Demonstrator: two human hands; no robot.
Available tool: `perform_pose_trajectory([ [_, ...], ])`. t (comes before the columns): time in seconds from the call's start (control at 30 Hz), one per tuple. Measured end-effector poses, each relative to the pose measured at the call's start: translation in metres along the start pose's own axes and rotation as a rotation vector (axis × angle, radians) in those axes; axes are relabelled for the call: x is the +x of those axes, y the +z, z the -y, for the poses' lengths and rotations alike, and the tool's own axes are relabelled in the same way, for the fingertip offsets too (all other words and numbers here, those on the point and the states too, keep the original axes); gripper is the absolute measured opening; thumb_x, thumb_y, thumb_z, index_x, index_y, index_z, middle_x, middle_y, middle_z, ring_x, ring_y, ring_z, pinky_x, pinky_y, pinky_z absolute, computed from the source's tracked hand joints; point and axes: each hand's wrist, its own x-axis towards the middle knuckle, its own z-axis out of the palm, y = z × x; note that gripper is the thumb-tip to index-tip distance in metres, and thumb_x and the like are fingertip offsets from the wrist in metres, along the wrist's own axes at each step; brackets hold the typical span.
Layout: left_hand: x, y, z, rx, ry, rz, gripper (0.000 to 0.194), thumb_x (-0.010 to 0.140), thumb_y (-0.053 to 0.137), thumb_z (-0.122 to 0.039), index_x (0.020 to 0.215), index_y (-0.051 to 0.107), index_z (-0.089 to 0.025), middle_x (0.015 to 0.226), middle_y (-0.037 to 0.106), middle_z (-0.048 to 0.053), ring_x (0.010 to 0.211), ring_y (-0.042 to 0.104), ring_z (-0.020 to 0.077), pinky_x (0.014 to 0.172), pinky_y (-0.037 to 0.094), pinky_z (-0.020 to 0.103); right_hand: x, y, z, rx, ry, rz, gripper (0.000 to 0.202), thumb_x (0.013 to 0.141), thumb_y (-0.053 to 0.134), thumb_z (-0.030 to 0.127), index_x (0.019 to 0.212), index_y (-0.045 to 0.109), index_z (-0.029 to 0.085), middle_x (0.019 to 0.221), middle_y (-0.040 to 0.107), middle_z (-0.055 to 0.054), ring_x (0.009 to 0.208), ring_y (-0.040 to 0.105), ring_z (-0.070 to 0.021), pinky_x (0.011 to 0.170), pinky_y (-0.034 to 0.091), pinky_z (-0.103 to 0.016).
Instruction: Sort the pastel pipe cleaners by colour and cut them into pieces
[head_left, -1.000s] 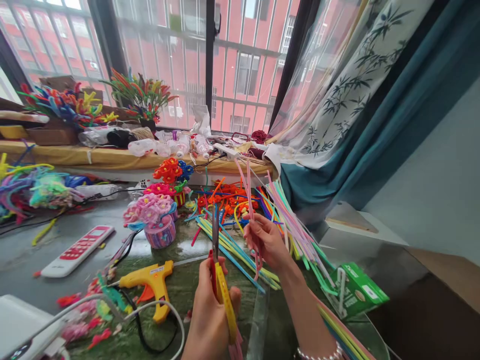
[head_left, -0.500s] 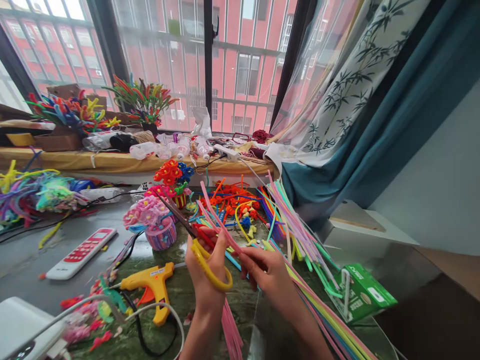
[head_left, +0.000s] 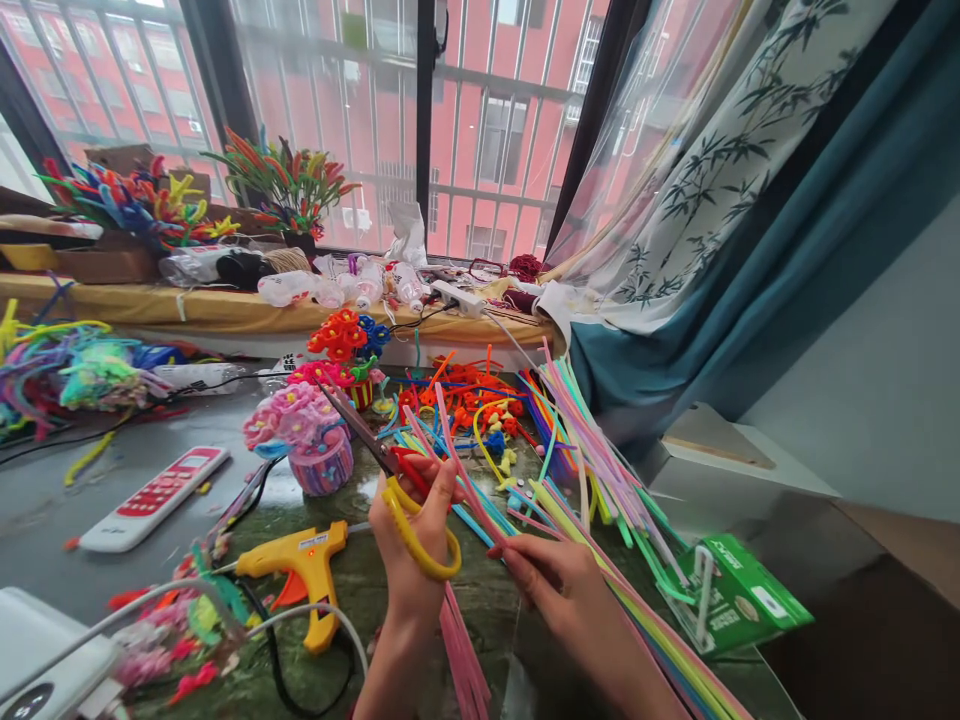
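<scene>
My left hand is closed around scissors with a yellow and a red handle loop. Their dark blades point up and to the left. Just right of it, my right hand pinches a long pink pipe cleaner, which slants up past the left hand's fingertips. Below the left hand, a bundle of pink pipe cleaners lies on the dark green table; whether the left hand also touches it is hidden. Beyond the blades stands a pot of pink pipe-cleaner flowers.
A yellow glue gun with cables lies left of my hands, near a white remote. Pastel pipe cleaners and a green box are on the right. Orange pieces are heaped behind, below the cluttered windowsill.
My right hand has shifted right and slightly down, away from the left. The pink pipe cleaner's upper tip has moved right and a little lower. The left hand still holds the scissors.
</scene>
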Motion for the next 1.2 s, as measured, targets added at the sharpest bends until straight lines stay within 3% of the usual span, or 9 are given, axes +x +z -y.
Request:
perform_pose_trajectory([
  [0.27, -0.001, -0.001, 0.005, -0.025, -0.033, 0.013, 0.024, 0.076, 0.075, -0.032, 0.081, 0.057, -0.017, 0.064, 0.061, -0.005, 0.055, 0.061, 0.0097, 0.057, 0.049, 0.021, -0.006, -0.008, -0.008, -0.109, -0.054, -0.001, 0.04, 0.095, 0.047, 0.049, 0.093, 0.078, 0.023, 0.072, 0.071, -0.004, 0.064, 0.062, -0.0214, 0.059, 0.043, -0.028],
  [0.63, 0.001, -0.002, 0.009, -0.115, -0.105, 0.0, 0.029, 0.069, 0.079, -0.033, 0.079, 0.057, -0.017, 0.063, 0.063, -0.004, 0.051, 0.061, 0.0106, 0.05, 0.048, 0.021, -0.01, -0.014, -0.019, -0.194, -0.029, 0.006, 0.037, 0.096, 0.047, 0.047, 0.093, 0.076, 0.024, 0.085, 0.075, -0.004, 0.077, 0.067, -0.024, 0.071, 0.047, -0.03],
  [0.83, 0.003, -0.002, 0.009, -0.132, -0.121, 0.1, 0.028, 0.074, 0.075, -0.037, 0.076, 0.056, -0.017, 0.06, 0.064, -0.003, 0.053, 0.063, 0.0113, 0.051, 0.05, 0.02, -0.008, -0.018, -0.022, -0.242, -0.073, -0.003, 0.038, 0.097, 0.044, 0.046, 0.091, 0.074, 0.023, 0.088, 0.076, -0.004, 0.082, 0.069, -0.0247, 0.073, 0.047, -0.031],
  [1.2, 0.004, -0.001, 0.012, -0.167, -0.162, 0.051, 0.029, 0.066, 0.08, -0.028, 0.078, 0.056, -0.017, 0.058, 0.063, -0.006, 0.049, 0.063, 0.0117, 0.047, 0.048, 0.02, -0.013, -0.018, -0.029, -0.289, -0.049, -0.026, 0.037, 0.097, 0.042, 0.047, 0.095, 0.072, 0.026, 0.093, 0.076, -0.004, 0.086, 0.069, -0.0262, 0.076, 0.047, -0.033],
])
